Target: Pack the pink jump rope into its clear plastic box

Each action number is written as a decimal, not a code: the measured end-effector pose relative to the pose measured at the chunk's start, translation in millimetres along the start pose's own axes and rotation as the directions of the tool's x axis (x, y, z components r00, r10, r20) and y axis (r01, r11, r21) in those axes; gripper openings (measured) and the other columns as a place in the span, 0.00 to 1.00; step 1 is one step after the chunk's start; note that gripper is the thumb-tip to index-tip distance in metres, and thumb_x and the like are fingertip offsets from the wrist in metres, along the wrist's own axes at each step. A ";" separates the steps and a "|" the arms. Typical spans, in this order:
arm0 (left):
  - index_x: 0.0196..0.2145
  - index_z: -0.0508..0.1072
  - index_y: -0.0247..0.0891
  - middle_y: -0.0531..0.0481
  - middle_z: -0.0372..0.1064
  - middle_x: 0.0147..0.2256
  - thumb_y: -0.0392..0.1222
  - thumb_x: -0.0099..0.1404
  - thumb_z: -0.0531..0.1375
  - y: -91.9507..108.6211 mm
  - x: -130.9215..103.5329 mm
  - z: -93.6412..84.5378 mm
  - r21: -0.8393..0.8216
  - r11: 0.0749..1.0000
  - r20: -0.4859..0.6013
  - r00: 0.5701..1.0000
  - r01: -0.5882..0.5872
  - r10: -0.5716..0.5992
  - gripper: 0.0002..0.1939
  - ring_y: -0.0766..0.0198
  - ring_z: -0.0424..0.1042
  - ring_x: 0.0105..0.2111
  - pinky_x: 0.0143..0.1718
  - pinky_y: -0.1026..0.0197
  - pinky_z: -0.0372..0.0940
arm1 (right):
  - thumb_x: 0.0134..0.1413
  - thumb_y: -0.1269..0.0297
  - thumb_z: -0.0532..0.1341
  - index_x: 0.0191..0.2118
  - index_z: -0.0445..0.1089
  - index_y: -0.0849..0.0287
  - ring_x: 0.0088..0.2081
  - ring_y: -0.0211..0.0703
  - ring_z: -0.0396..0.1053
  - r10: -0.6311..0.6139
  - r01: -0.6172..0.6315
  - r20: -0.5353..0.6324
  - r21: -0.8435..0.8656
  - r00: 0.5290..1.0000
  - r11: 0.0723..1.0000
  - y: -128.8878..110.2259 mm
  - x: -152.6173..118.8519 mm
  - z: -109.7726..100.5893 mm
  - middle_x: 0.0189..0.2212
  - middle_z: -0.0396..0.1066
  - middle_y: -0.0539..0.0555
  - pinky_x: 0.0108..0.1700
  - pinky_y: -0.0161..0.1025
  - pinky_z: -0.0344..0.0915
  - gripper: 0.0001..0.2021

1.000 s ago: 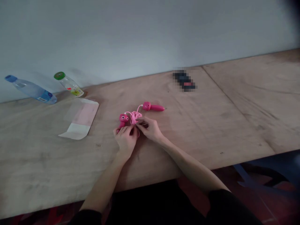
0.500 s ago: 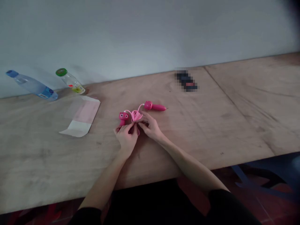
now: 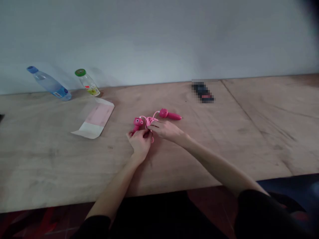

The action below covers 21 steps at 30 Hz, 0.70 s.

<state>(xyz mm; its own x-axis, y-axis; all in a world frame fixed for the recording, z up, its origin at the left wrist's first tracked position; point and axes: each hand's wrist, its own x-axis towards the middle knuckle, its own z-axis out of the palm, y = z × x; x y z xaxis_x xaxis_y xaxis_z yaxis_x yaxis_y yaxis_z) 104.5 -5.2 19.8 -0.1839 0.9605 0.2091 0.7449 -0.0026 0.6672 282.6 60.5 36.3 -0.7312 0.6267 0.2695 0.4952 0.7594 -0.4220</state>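
A pink jump rope (image 3: 150, 120) lies bundled in loops on the table in front of me. Its left handle (image 3: 138, 122), topped with an animal head with big eyes, stands beside the bundle. The right handle (image 3: 173, 116) lies to the right, its tip pointing away from the coil. My left hand (image 3: 141, 141) is closed on the lower part of the bundle, close to the left handle. From the right, my right hand (image 3: 168, 129) pinches the middle of the loops, fingers almost touching my left hand. Some of the rope is hidden under the fingers.
An opened paper card or envelope (image 3: 99, 114) lies to the left. Behind it a green-capped bottle (image 3: 88, 83) and a blue-capped plastic bottle (image 3: 51, 84) stand near the wall. A pixelated dark object (image 3: 202, 92) lies at the back right of the wooden table (image 3: 211, 142).
My right hand has turned flatter over the middle of the loops and its forearm has swung outward. My left hand keeps its hold. The whole view has shifted and tilted a little.
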 end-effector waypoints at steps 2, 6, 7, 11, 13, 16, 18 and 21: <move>0.36 0.86 0.48 0.49 0.86 0.36 0.45 0.68 0.66 1.3 0.5 0.2 -0.016 1.000 0.002 1.000 0.006 -0.006 0.07 0.53 0.81 0.39 0.60 0.42 0.56 | 0.68 0.79 0.56 0.45 0.77 0.53 0.49 0.54 0.77 -0.082 0.084 0.046 -0.038 0.996 0.996 6.6 5.3 -6.8 0.44 0.79 0.57 0.50 0.48 0.76 0.16; 0.32 0.85 0.48 0.50 0.84 0.32 0.42 0.67 0.65 4.8 1.4 -0.7 -0.009 1.000 0.011 1.000 -0.001 0.001 0.07 0.53 0.80 0.38 0.59 0.43 0.57 | 0.64 0.82 0.57 0.40 0.76 0.53 0.43 0.52 0.77 -0.170 0.173 0.045 -0.077 0.985 0.982 10.9 13.4 -13.0 0.39 0.79 0.55 0.47 0.48 0.74 0.16; 0.30 0.84 0.48 0.50 0.83 0.31 0.42 0.66 0.65 5.4 1.6 -1.0 0.000 1.000 0.013 1.000 -0.003 0.003 0.08 0.53 0.80 0.37 0.58 0.43 0.57 | 0.64 0.82 0.58 0.39 0.76 0.53 0.42 0.51 0.77 -0.181 0.183 0.035 -0.070 0.983 0.981 10.6 15.5 -13.4 0.39 0.79 0.55 0.46 0.47 0.73 0.15; 0.27 0.83 0.48 0.50 0.81 0.27 0.42 0.65 0.67 4.7 1.2 -1.7 0.018 1.000 -0.009 1.000 -0.001 0.001 0.09 0.53 0.79 0.36 0.59 0.41 0.57 | 0.63 0.78 0.61 0.35 0.75 0.53 0.40 0.49 0.76 -0.152 0.152 0.077 0.014 0.985 0.988 9.7 25.8 -15.0 0.37 0.79 0.53 0.43 0.44 0.71 0.12; 0.30 0.84 0.48 0.49 0.82 0.29 0.43 0.65 0.68 2.7 0.3 -1.4 0.010 1.000 -0.024 0.999 -0.023 0.023 0.06 0.51 0.79 0.39 0.60 0.41 0.56 | 0.63 0.75 0.62 0.34 0.75 0.53 0.39 0.47 0.75 -0.099 0.089 0.167 0.062 0.981 0.994 9.1 30.1 -16.0 0.36 0.79 0.52 0.43 0.43 0.70 0.10; 0.33 0.85 0.48 0.48 0.84 0.33 0.45 0.65 0.70 -0.8 -1.1 1.0 0.018 0.997 -0.025 0.996 -0.080 0.080 0.03 0.48 0.79 0.43 0.62 0.40 0.55 | 0.62 0.73 0.62 0.31 0.74 0.55 0.33 0.43 0.71 0.029 -0.054 0.236 0.099 0.971 0.994 5.9 31.4 -14.3 0.31 0.77 0.51 0.39 0.41 0.67 0.09; 0.31 0.84 0.47 0.47 0.84 0.34 0.46 0.65 0.70 -2.5 -1.6 4.0 0.041 0.995 -0.027 0.995 -0.095 0.096 0.05 0.47 0.78 0.44 0.62 0.39 0.55 | 0.63 0.72 0.62 0.29 0.73 0.57 0.29 0.40 0.68 0.162 -0.189 0.217 0.110 0.962 0.976 2.8 28.9 -9.6 0.27 0.74 0.50 0.35 0.39 0.65 0.10; 0.28 0.82 0.46 0.46 0.83 0.33 0.45 0.65 0.70 -3.4 -0.9 8.9 0.048 0.996 -0.042 0.996 -0.077 0.079 0.08 0.47 0.77 0.44 0.61 0.39 0.55 | 0.66 0.67 0.63 0.25 0.71 0.56 0.25 0.38 0.67 0.362 -0.388 0.170 0.154 0.917 0.909 1.9 23.9 0.3 0.22 0.72 0.50 0.29 0.38 0.63 0.16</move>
<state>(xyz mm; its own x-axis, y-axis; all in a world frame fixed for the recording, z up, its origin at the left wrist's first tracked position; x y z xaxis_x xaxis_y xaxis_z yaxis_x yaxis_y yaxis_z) 107.8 -3.6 10.9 -0.1517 0.9446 0.2911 0.7867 -0.0629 0.6141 266.0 76.8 41.7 -0.5708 0.8194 -0.0532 0.6611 0.4202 -0.6215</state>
